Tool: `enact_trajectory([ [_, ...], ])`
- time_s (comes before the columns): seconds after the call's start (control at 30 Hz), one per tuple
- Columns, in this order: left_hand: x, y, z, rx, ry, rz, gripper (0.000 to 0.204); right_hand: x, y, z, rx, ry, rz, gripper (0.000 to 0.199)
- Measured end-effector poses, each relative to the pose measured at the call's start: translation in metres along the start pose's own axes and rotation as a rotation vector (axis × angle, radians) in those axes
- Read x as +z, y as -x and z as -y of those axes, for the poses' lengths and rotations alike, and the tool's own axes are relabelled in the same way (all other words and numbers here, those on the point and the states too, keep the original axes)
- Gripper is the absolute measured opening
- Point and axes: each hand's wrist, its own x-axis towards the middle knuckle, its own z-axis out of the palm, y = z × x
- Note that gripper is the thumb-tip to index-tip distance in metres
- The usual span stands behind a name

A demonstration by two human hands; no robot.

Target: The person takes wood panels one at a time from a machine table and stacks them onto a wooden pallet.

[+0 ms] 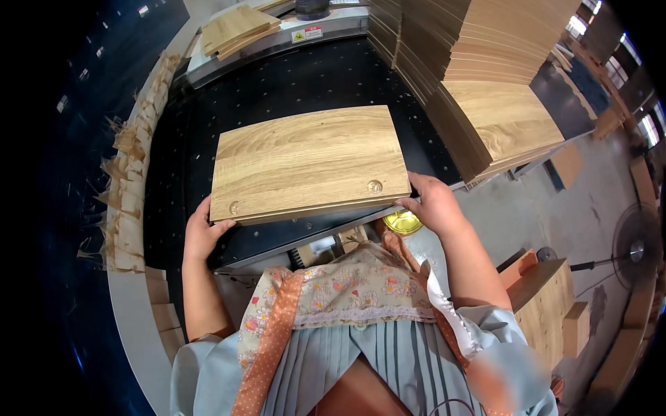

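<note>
The board (309,156) is showing tan, streaky wood grain, while the desk (277,90) is displaying black with pale dots. The apron (361,288) is carrying pink-and-yellow flowers on beige; its orange trim (267,347) is wearing white dots.

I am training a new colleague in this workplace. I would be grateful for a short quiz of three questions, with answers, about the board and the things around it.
1. True or false: the left hand and the right hand both touch the wood-grain board.
2. How many round recesses show along the board's near edge?
A) one
B) two
C) four
3. Fill the gap: seen by the person, the tall stack of panels stands to the ____ of the board.

Key:
1. True, each at a near corner.
2. B, one toward each end.
3. right
</note>
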Motion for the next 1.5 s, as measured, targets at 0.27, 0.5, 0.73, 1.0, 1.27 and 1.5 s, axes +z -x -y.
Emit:
enact_trajectory([
  [0.27,-0.007,-0.002,-0.022,-0.083,-0.232,0.03,0.052,-0.001,0.0,0.003,0.044,0.005,0.015,0.035],
  [0.5,-0.006,-0.002,-0.022,-0.061,-0.294,0.022,0.05,-0.004,-0.011,-0.001,0.35,-0.282,0.181,0.031],
  [0.73,-0.004,0.0,-0.005,-0.071,-0.026,0.009,0.061,-0.008,-0.01,0.007,0.383,-0.338,0.232,0.035],
  [1.0,0.003,0.001,-0.013,-0.075,0.113,0.032,0.084,-0.011,0.007,-0.01,0.288,-0.438,0.174,0.036],
  [1.27,0.02,0.005,0.042,-0.003,0.332,-0.189,0.048,-0.085,0.008,-0.026,0.142,0.206,-0.712,0.03],
  [1.5,0.029,0.0,0.044,0.042,0.255,-0.257,0.044,-0.087,0.027,-0.086,0.227,0.038,-0.728,0.029],
])
